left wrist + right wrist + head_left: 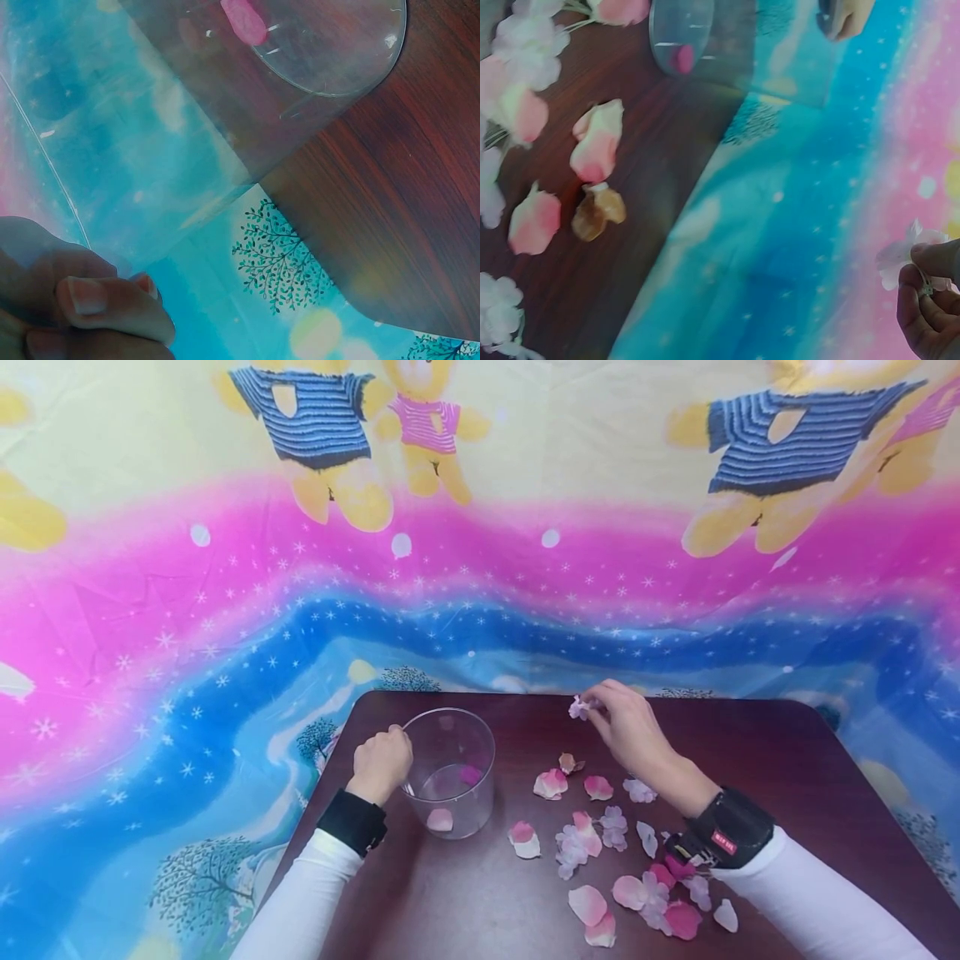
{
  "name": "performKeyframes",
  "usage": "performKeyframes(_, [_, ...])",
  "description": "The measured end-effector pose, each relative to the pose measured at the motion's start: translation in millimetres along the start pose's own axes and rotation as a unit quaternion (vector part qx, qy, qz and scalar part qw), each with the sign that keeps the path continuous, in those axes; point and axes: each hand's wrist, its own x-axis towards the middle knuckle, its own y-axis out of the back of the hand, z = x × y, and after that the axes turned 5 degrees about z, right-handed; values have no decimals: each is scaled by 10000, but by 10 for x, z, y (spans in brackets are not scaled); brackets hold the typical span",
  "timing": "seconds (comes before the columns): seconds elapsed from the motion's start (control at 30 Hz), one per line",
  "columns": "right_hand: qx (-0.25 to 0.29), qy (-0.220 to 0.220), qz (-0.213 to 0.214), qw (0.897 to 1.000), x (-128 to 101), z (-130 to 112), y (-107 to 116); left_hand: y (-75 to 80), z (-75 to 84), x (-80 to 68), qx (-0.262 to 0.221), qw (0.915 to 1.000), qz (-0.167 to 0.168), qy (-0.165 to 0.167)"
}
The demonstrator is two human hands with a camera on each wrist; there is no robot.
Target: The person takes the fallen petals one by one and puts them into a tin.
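A clear, round plastic container [480, 810] stands at the left of the table, with a few pink petals in it; one magenta petal [245, 21] shows through its wall in the left wrist view. My left hand [383, 762] grips the container's rim on its left side. Over the table's far part, my right hand [626, 722] pinches a small pale pink flower [577, 707] between thumb and fingers, apart from the container. In the right wrist view the same flower [900, 259] shows at the fingertips.
Loose pink and white petals [587, 906] and pale blossoms [572, 852] lie scattered on the dark wooden table [450, 902], right of the container. A brownish petal [567, 763] lies farther back. Behind the table hangs a printed cloth [480, 568] with bears and snowflakes.
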Motion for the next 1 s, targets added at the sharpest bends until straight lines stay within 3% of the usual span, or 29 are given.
performKeyframes(0.63, [548,330,519,9966,122,-470,-2,6,14,-7,50,10000,51,-42])
performKeyframes(1.0, [796,501,367,9949,182,-741,-192,15,12,-14,15,10000,94,-12])
